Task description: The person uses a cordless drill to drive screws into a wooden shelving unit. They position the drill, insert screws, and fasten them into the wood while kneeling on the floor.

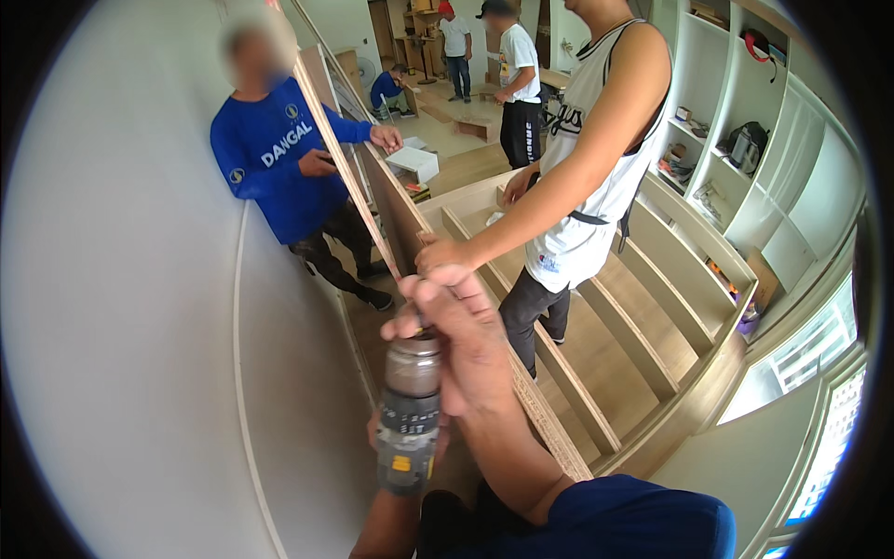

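Observation:
A cordless drill (411, 410), dark grey with a metal chuck and a yellow mark, points away from me, low in the middle. My left hand (441, 438) is wrapped round it from below, mostly hidden behind its body. Just beyond the chuck, my right hand (461, 321) has its fingers curled and pinched; what is between them, perhaps a bit or screw, is hidden and smeared. My fingers are close to the edge of an upright wooden panel (396, 210). A co-worker's hand (443, 256) rests on that edge just past mine.
A person in a white sleeveless top (596, 140) stands inside a slatted wooden frame (643, 363) on the right. Another in a blue shirt (270, 140) stands beyond a large pale panel (158, 307). White shelves (717, 84) line the right; several people work farther back.

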Tool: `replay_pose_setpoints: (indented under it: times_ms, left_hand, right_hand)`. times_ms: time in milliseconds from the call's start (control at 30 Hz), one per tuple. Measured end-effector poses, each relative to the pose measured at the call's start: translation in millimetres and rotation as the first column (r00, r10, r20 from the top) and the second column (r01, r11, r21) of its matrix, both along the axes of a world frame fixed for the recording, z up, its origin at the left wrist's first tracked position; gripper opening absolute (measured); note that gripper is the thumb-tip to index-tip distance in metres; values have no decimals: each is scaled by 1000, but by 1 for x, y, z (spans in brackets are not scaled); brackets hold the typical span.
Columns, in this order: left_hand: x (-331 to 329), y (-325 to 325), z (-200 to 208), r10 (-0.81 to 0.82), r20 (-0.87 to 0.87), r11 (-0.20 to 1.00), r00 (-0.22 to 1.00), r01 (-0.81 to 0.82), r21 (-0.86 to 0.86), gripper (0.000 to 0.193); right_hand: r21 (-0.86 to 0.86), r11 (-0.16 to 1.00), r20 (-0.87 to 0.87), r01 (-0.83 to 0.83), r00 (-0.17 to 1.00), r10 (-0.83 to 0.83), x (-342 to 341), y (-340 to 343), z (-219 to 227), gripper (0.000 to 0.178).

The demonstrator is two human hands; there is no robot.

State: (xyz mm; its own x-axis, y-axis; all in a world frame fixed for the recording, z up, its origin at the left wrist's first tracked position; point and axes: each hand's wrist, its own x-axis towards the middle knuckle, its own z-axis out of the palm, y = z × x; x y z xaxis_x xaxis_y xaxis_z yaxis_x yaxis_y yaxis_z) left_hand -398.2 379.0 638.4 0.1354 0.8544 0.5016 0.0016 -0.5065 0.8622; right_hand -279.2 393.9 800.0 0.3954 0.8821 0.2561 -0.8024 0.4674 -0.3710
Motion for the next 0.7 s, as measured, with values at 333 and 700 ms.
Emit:
replay_pose_setpoints:
  times_ms: [333, 700]
  left_hand:
    - [54, -8, 123, -450, 34, 881, 892, 438, 177, 25]
    - [105, 40, 140, -929, -252, 308, 272, 944, -116, 47]
  right_hand:
    - [-62, 937, -87, 344, 933, -348, 50, -44, 81, 9]
    - [-26, 699, -188, 715, 683, -706, 102, -84, 100, 9]
